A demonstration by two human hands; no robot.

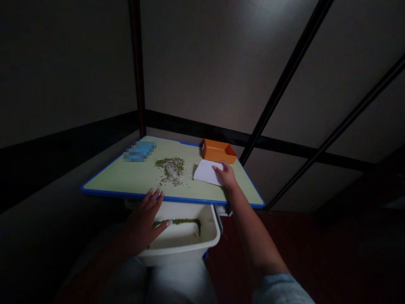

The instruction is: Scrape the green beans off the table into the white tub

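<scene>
My right hand (225,174) rests on the pale green table (126,179) and grips the right edge of a white flat scraper card (207,172). Left of the card lies a small heap of green beans (171,169). My left hand (146,215) has its fingers spread over the left rim of a white bin (190,245) that sits on my lap just under the table's blue front edge. A strip of green beans (180,221) lies inside the bin.
An orange rectangular tray (219,150) stands at the table's far right corner. A blurred blue patch (139,152) lies at the far left of the table. Dark walls with black bars surround the table; a dark red floor lies to the right.
</scene>
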